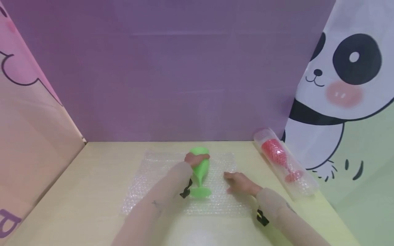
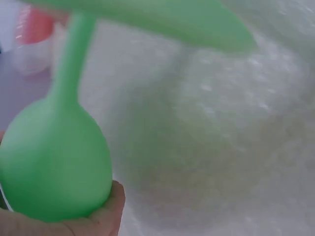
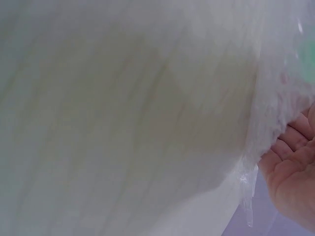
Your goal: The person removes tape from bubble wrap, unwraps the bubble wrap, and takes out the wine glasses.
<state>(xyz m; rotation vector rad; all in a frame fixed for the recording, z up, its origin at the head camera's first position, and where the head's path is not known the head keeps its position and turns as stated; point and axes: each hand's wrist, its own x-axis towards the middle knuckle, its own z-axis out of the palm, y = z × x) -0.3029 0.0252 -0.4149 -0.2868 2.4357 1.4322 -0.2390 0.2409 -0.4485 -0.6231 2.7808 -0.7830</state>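
My left hand (image 1: 196, 159) grips a green plastic goblet (image 1: 200, 171) round its bowl, the stem and round foot pointing toward me. In the left wrist view the goblet (image 2: 59, 157) fills the left side, and the thumb or a finger wraps the bowl. Beneath it a sheet of clear bubble wrap (image 1: 166, 171) lies spread on the table. My right hand (image 1: 241, 182) is at the sheet's right edge, fingers stretched toward it. In the right wrist view the fingers of this hand (image 3: 295, 167) touch the crinkled bubble wrap (image 3: 270, 108); their tips are partly hidden.
A red goblet (image 1: 275, 152) rolled in bubble wrap lies slanted along the right edge of the pale wooden table (image 1: 77, 191). Behind the table stands a purple panel (image 1: 197, 75). Printed side panels, one with a panda (image 1: 326, 136), flank it.
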